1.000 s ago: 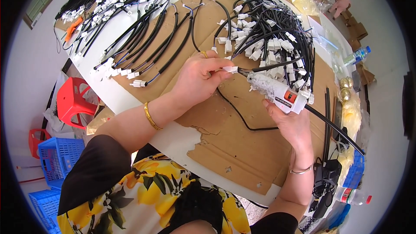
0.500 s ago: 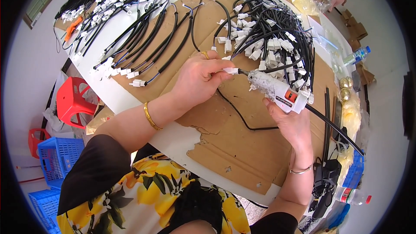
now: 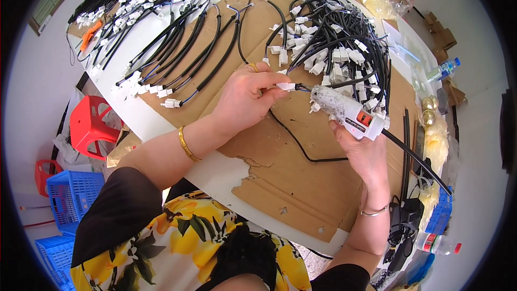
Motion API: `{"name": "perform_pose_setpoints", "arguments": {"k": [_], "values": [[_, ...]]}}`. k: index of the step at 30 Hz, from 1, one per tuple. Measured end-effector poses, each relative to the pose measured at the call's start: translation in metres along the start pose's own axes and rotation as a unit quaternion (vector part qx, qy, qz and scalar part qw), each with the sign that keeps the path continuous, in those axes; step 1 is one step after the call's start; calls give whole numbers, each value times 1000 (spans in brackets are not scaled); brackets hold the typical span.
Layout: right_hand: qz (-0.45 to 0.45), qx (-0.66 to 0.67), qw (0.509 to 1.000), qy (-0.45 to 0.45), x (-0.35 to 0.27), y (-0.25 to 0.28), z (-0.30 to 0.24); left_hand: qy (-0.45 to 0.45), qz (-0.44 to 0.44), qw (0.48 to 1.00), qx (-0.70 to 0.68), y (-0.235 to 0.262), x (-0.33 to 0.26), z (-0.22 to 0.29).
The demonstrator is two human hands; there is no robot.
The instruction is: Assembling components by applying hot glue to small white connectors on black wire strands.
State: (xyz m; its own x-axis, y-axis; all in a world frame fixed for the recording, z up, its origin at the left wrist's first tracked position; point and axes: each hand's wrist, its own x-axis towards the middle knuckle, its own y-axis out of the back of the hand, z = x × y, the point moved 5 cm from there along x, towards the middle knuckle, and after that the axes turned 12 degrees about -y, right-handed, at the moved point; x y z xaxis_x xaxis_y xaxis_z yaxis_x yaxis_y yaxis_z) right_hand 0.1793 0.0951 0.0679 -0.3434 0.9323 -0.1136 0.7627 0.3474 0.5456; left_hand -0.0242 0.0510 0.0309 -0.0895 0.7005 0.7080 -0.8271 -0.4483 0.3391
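Over the brown cardboard (image 3: 301, 199) on the white table (image 3: 215, 175), your left hand (image 3: 250, 97) pinches a small white connector (image 3: 286, 87) between thumb and forefinger, with its wires pointing right. Your right hand (image 3: 363, 151) grips a white glue gun (image 3: 344, 110), its fingers mostly hidden beneath the body and its thumb along the near side. The gun tilts, nozzle end toward your left hand, just beside the wires behind the connector; you cannot tell from here whether the tip touches them. A black rod (image 3: 417, 161) sticks out of the gun's back end and slants down to the right. Beyond the gun lies a tangled heap of black cables (image 3: 350, 27) with white connectors. To the left of it, a looser row of sleeved cables (image 3: 202, 56) spreads across cardboard and table, connector ends toward you. A thin black cord (image 3: 293, 137) bends over the cardboard below your hands. Off the table at your left stand a red stool (image 3: 89, 124) and a blue crate (image 3: 75, 199).
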Motion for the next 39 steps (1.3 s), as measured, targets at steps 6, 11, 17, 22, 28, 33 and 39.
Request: {"name": "perform_pose_setpoints", "arguments": {"k": [6,11,17,22,28,33,39], "values": [[11,-10,1000,8,-1,0,-3,208,16,951,-230,-9,-8,-20],[12,-17,1000,18,-1,-1,-3,242,6,900,-363,-11,-8,-20],[12,-4,1000,3,1,-1,-1,262,-25,897,-355,-14,-10,-15],[14,25,1000,-6,2,-3,1,242,-25,926,-290,-14,-12,-18],[-3,44,999,-2,2,-3,1,286,-24,918,-275,-13,-11,-17],[-10,58,998,-18,3,-4,4,294,-65,916,-266,-14,-11,-15],[2,19,1000,-13,3,-3,3,290,-75,918,-259,-15,-12,-15]]}}
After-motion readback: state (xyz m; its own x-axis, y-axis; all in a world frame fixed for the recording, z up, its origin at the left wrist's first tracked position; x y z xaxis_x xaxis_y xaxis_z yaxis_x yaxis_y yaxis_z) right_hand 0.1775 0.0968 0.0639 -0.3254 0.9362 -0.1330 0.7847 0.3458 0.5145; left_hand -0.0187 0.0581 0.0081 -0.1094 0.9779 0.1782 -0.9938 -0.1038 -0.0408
